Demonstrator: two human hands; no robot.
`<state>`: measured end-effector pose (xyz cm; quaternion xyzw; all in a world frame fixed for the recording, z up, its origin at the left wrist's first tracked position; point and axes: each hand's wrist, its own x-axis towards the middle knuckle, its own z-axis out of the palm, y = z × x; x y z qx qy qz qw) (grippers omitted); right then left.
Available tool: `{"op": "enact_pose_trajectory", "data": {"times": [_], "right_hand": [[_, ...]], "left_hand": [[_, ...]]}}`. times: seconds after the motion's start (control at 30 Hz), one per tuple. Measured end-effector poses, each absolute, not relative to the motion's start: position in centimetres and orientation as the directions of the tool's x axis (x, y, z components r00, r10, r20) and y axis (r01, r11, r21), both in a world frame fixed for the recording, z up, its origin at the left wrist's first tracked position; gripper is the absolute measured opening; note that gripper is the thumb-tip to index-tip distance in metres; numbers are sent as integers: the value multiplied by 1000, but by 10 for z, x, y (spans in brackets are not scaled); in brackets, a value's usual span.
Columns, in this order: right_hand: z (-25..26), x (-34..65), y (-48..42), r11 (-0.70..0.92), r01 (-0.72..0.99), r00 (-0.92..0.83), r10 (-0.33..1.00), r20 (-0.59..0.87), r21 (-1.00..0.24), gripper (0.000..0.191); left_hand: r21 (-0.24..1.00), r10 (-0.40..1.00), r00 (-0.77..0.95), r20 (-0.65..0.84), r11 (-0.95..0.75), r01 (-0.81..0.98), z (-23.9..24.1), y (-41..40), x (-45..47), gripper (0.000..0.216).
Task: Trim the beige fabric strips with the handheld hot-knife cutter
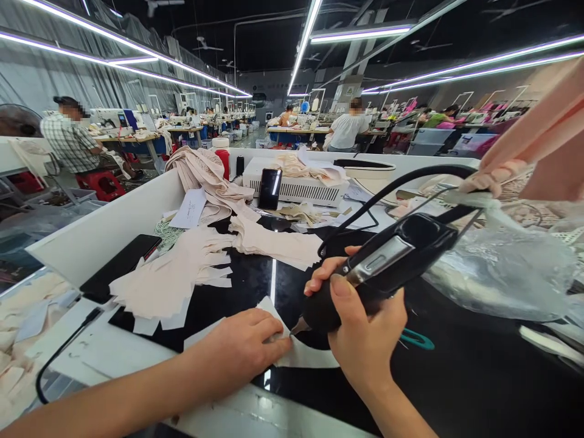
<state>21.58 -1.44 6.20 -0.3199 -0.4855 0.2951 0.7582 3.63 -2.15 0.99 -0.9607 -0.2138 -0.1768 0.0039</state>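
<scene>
My right hand grips a black corded hand tool with a grey panel, its metal tip touching a pale fabric piece on the black worktop. My left hand lies flat on that same piece, fingers pressed together just left of the tip. A heap of cut beige fabric pieces lies to the left, and a folded stack sits behind.
A black phone rests at the left edge. Another phone leans on a white box. A clear plastic bag lies to the right. Teal scissor handles peek out beside my right hand. People work at tables beyond.
</scene>
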Motion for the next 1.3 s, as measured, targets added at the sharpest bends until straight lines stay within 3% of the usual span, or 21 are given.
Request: {"op": "enact_pose_trajectory", "data": {"times": [0.43, 0.57, 0.8, 1.3], "right_hand": [[68, 232, -26, 612, -99, 459, 728, 510, -784, 35], [64, 232, -30, 598, -51, 475, 719, 507, -800, 35], [64, 232, -32, 610, -36, 458, 714, 530, -791, 36], [62, 229, -31, 604, -77, 405, 746, 529, -793, 37]], "left_hand": [[73, 388, 812, 436, -915, 398, 11, -22, 30, 25], [122, 444, 814, 375, -894, 431, 13, -25, 37, 24], [101, 474, 832, 288, -879, 466, 8, -25, 46, 18], [130, 485, 805, 343, -873, 470, -1, -38, 50, 24]]}}
